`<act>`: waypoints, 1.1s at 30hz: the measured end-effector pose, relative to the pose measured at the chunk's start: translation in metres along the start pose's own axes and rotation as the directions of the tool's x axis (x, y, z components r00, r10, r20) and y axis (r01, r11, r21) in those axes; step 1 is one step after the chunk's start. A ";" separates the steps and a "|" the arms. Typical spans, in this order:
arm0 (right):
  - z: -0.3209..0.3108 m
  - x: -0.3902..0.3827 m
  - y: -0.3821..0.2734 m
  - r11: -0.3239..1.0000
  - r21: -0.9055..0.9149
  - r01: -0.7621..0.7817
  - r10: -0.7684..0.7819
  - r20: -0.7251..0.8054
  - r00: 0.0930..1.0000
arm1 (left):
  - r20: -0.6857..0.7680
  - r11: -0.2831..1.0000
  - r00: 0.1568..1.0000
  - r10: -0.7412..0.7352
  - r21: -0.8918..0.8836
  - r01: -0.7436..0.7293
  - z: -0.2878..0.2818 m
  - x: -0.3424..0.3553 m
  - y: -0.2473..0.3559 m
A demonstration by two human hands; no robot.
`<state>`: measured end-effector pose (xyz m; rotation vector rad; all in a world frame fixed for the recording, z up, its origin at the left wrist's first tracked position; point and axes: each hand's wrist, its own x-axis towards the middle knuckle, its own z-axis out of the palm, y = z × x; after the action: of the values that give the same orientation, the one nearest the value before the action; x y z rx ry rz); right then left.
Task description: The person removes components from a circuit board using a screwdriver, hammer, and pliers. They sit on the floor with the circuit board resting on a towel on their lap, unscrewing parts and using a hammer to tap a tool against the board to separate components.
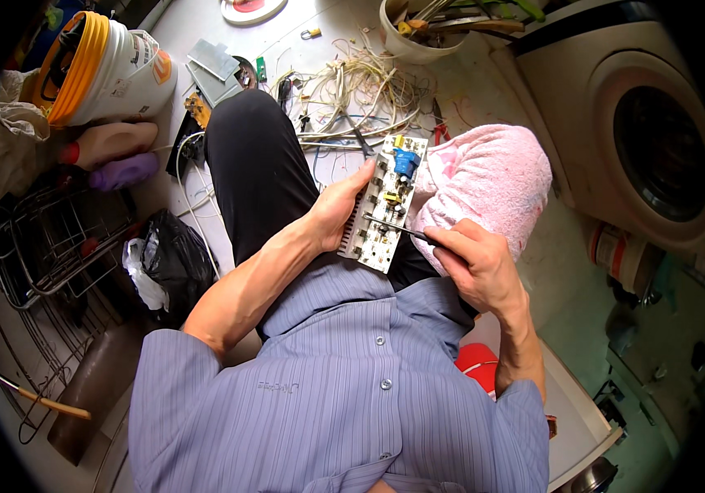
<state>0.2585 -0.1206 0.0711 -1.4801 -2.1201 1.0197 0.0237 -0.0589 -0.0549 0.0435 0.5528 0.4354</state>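
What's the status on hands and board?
Left hand grips the white rectangular circuit board on the lap. Right hand holds thin dark tool, tip on board. Pink towel alongside.

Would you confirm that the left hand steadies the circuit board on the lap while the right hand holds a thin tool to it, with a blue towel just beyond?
Not quite: the towel is pink, not blue, as the head view shows. The rest holds: the left hand steadies the circuit board on the lap while the right hand holds a thin tool to it.
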 end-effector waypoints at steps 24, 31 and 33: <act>0.004 -0.002 0.012 0.997 0.073 -0.037 0.037 0.004 0.999 | -0.025 1.000 1.000 -0.005 0.001 0.005 -0.003 0.005 -0.002; 0.005 -0.003 0.014 0.994 0.099 -0.050 0.049 0.011 0.999 | -0.068 0.999 0.998 0.000 0.055 0.004 -0.001 0.005 -0.003; 0.005 -0.003 0.015 0.984 0.152 -0.096 0.091 0.037 0.995 | -0.076 0.998 0.997 0.002 0.069 0.003 0.000 0.005 -0.003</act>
<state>0.2664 -0.1223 0.0573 -1.5095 -1.9587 1.2178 0.0286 -0.0599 -0.0578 0.0931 0.6426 0.4186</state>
